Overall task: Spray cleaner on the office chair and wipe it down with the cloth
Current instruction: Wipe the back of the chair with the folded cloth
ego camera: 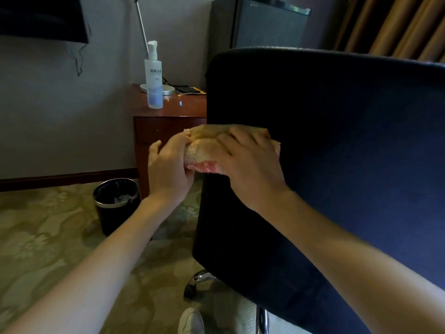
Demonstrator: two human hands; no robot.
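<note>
The cloth (207, 141), yellowish with a pink patch along its lower edge, lies in the middle of the frame, wrapped over the left edge of the office chair (337, 145)'s dark backrest. The right hand (250, 165) lies on top of it with fingers spread and fairly straight, pressing it against the backrest. The left hand (168, 169) holds the cloth's left end where it hangs past the chair's edge, its fingers curled over the fabric and its thumb standing apart to the left. The chair fills the right half of the frame, with a chrome leg and castor showing lower centre.

Behind the chair's left edge stands a wooden table (187, 104) bearing a white spray bottle (153, 78), upright and well apart from both hands. A black bin (115, 203) sits on the patterned carpet (48, 237) below the table. A white shoe (191, 320) shows at the bottom edge.
</note>
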